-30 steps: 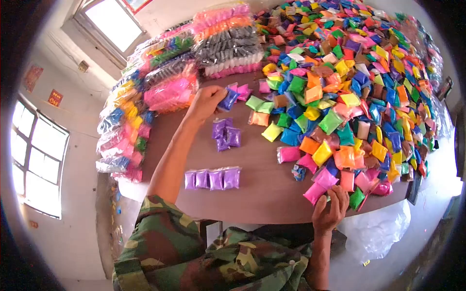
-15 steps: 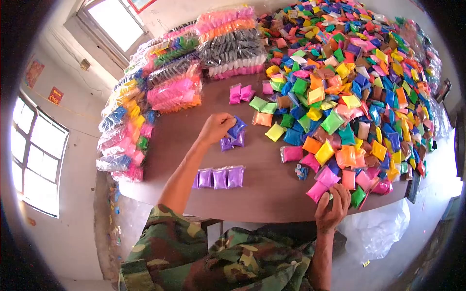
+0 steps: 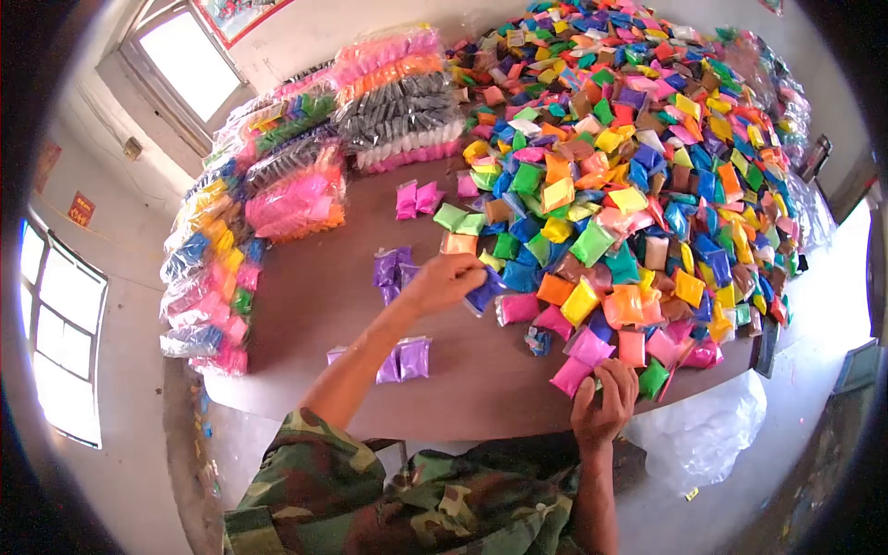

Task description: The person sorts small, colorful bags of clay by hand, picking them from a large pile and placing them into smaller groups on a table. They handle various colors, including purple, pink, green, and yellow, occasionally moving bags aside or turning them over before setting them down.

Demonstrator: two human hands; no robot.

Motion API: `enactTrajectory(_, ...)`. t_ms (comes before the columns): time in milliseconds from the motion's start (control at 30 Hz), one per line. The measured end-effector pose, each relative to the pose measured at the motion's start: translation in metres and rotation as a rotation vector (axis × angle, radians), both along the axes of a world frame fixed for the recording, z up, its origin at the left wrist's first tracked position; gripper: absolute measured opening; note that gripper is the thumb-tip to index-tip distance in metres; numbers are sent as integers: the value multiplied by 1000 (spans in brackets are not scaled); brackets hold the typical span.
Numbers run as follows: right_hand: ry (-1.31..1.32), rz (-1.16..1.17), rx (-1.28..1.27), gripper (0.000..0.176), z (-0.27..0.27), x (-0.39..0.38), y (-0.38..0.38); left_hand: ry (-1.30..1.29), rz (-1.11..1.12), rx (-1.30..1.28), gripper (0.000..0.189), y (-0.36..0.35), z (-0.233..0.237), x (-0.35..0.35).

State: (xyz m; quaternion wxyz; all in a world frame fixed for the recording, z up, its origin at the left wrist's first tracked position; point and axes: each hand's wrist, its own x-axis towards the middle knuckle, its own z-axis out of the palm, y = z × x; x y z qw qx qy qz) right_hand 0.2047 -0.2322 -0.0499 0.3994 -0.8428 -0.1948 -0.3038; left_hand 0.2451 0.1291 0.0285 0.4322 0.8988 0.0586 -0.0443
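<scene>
Packet [image 3: 485, 294] in blue juts from the left hand [image 3: 446, 282], pinched by one end, seemingly leaving its body free beside the mixed pile [image 3: 592, 243], purple packets [image 3: 413, 358] grouped apart, while the right hand [image 3: 606, 404] curls at the pile's edge, grip hard to tell!

Off-white walls [image 3: 129, 342]. Barred window [image 3: 67, 324] at left, glaring white; second window [image 3: 190, 67] higher up, also bright, near red-edged picture [image 3: 239, 13]. Small red paper [image 3: 81, 209] on wall. Brown desk [image 3: 301, 296]; pale floor [image 3: 791, 402] below.
</scene>
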Motion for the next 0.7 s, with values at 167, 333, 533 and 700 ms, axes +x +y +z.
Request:
enactTrajectory(167,2,-1,18,23,1,0,0,-204,-7,-59,41,-31,-23,21)
enactTrajectory(333,12,13,25,19,8,0,0,-276,39,158,39,-29,2,29)
enactTrajectory(533,33,11,40,21,5,1,-2,-347,-11,220,34,-73,53,60)
enactTrajectory(700,62,20,59,21,7,1,-3,-701,-297,330,33,-138,56,115)
